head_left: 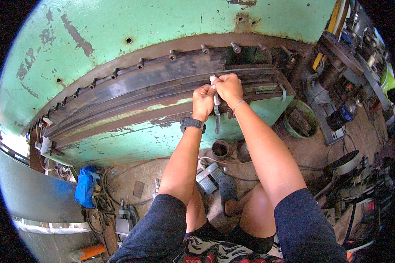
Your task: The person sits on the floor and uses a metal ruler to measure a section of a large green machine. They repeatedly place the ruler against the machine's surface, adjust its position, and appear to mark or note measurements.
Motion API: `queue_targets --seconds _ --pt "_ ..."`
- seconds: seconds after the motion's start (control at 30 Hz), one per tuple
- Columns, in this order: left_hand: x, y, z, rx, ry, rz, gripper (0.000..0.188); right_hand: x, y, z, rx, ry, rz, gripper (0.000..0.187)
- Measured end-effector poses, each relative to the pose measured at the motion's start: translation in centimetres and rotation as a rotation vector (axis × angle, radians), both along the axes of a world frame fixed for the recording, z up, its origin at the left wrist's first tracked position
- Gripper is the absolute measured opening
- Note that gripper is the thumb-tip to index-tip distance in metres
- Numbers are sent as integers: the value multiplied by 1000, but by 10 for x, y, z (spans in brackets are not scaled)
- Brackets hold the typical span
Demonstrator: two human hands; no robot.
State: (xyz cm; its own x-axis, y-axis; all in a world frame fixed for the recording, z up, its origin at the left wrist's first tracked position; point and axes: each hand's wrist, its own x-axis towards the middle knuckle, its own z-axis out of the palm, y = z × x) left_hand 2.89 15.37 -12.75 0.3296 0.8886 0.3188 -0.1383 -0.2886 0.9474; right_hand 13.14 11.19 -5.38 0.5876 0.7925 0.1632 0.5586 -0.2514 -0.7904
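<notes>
Both hands meet in front of the long dark bed of a green press machine [118, 151]. My left hand [202, 101], with a black watch on its wrist, is closed, fingertips pinched against a small whitish piece [213, 79]. From the other side my right hand [230, 89], a thin bracelet at its wrist, pinches the same piece. My fingers cover most of it, so its kind does not show. Just below the hands hangs a narrow grey metal strip [217, 115]; whether it joins the whitish piece I cannot tell.
A row of bolts [172, 55] lines the upper green beam. Beneath the bed, a foot pedal [210, 177] sits beside my clog [227, 193]. A round bin [301, 120] stands at right, a blue bag [87, 186] at left, and cables cross the floor.
</notes>
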Motion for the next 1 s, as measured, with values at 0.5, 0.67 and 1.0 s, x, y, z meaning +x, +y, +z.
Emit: queue_targets --seconds 0.5,0.67,1.0 --pt "2 -4 4 -24 -45 -22 24 4 1 -4 19 -2 14 35" --pt "-1 -8 15 -57 -57 -39 25 6 6 -2 48 28 12 34" --pt "-9 -25 43 -426 -219 -166 27 28 -15 17 -11 647 330 44"
